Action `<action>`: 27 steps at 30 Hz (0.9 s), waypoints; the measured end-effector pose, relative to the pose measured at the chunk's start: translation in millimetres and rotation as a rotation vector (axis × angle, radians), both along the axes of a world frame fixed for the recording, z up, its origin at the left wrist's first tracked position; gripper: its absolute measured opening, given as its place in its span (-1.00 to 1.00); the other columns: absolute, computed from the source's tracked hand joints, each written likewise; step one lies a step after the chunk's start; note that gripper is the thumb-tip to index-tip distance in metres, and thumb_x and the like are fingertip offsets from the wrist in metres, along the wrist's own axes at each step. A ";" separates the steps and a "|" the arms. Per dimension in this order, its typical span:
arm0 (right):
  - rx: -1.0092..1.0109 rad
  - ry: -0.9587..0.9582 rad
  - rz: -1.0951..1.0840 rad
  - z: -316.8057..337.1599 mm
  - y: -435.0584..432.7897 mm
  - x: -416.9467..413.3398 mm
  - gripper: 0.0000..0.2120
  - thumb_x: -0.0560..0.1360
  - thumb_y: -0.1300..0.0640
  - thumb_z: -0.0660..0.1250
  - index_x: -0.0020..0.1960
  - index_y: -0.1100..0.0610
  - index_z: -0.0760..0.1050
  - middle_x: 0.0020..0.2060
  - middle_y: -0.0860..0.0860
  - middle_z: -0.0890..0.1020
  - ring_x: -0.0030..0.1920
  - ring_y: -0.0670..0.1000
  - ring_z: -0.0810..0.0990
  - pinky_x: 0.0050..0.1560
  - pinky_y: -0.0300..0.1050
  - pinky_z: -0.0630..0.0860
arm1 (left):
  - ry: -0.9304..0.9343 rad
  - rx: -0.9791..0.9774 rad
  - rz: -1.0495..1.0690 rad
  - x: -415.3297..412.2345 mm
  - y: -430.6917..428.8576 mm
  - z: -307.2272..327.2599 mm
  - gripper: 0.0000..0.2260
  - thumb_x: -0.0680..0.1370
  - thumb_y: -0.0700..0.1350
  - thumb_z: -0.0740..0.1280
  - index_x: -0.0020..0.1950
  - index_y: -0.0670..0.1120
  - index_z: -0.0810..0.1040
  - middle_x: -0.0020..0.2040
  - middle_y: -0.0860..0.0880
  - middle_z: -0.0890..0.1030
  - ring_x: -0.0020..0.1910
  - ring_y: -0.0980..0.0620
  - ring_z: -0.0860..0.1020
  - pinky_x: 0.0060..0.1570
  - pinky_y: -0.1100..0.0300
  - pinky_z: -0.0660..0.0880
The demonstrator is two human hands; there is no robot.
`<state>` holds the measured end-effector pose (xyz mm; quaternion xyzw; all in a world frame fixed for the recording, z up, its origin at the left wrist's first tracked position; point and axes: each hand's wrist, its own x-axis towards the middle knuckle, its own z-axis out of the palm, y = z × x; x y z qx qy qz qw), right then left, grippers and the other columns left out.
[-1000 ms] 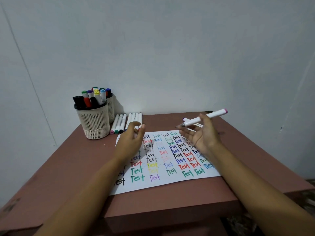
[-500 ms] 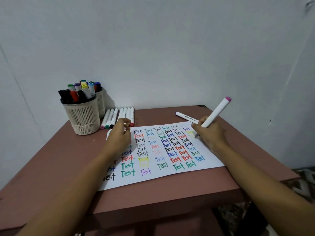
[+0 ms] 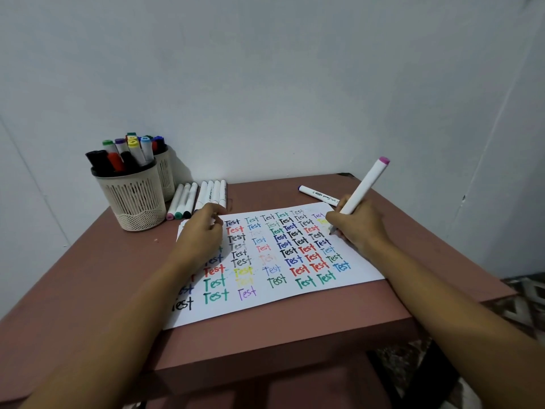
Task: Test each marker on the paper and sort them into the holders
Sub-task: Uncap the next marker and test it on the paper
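Plain pale grey-white wall at far side, meets 2nd wall at right. Light soft, even. Reddish-brown table fills centre, pushed vs. far wall. Dark/light patterned floor at near right.

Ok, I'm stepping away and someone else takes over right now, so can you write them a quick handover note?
Right hand grips the pink-ended marker, tip down on the paper's far right.
Left hand rests on the paper's far left corner, fingers curled; any contents hidden.
Done: paper crowded with coloured "Test" words; front holder and rear holder hold markers.
Left: finish this test, sort this marker, then the row of markers beside the holders and the lone marker behind the right hand.
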<state>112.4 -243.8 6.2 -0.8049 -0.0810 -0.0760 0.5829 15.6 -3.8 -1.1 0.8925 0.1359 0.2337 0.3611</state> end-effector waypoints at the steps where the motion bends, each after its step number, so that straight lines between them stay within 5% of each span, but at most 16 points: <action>1: -0.006 -0.007 -0.019 -0.4 -0.1 0.2 -0.79 0.37 0.33 0.38 -0.34 0.15 0.40 -0.45 0.10 0.56 -0.39 0.09 0.60 -0.35 -0.05 0.55 | 0.003 0.003 0.000 -0.2 -0.3 0.5 -0.71 0.58 -0.27 0.09 0.24 -0.07 0.44 0.05 -0.03 0.49 -0.14 0.03 0.44 -0.17 0.18 0.31; 13: -0.023 0.000 -0.002 2.4 1.1 -1.6 -0.71 0.42 0.31 0.35 -0.34 0.11 0.28 -0.45 0.04 0.44 -0.46 0.00 0.49 -0.47 -0.18 0.43 | 0.011 0.041 0.006 0.0 0.4 -0.6 -0.69 0.57 -0.28 0.09 0.26 -0.09 0.45 0.13 -0.09 0.52 -0.06 -0.07 0.45 -0.12 0.18 0.31; 17: 0.012 0.012 -0.020 1.2 -0.3 1.2 -0.73 0.43 0.30 0.33 -0.33 0.12 0.29 -0.44 0.03 0.43 -0.43 0.02 0.49 -0.38 -0.10 0.51 | 0.018 0.043 0.000 0.1 0.0 -1.4 -0.69 0.57 -0.28 0.09 0.26 -0.10 0.44 0.13 -0.10 0.51 -0.04 -0.17 0.47 -0.13 0.18 0.31; 22: 0.045 0.011 -0.079 -0.6 -2.8 2.7 -0.81 0.37 0.24 0.33 -0.32 0.10 0.35 -0.50 0.07 0.55 -0.48 0.03 0.52 -0.34 -0.07 0.43 | 0.018 0.052 -0.004 0.9 1.3 -1.5 -0.69 0.56 -0.29 0.09 0.23 -0.08 0.45 0.05 -0.05 0.51 -0.17 -0.01 0.40 -0.17 0.19 0.29; 27: -0.017 -0.027 -0.071 -0.2 -1.3 -0.1 -0.75 0.39 0.28 0.36 -0.35 0.11 0.31 -0.49 0.03 0.47 -0.39 0.10 0.56 -0.22 0.04 0.57 | 0.021 0.063 -0.009 0.0 0.2 -1.1 -0.69 0.56 -0.29 0.09 0.23 -0.08 0.46 0.04 -0.04 0.50 -0.11 -0.02 0.43 -0.14 0.17 0.33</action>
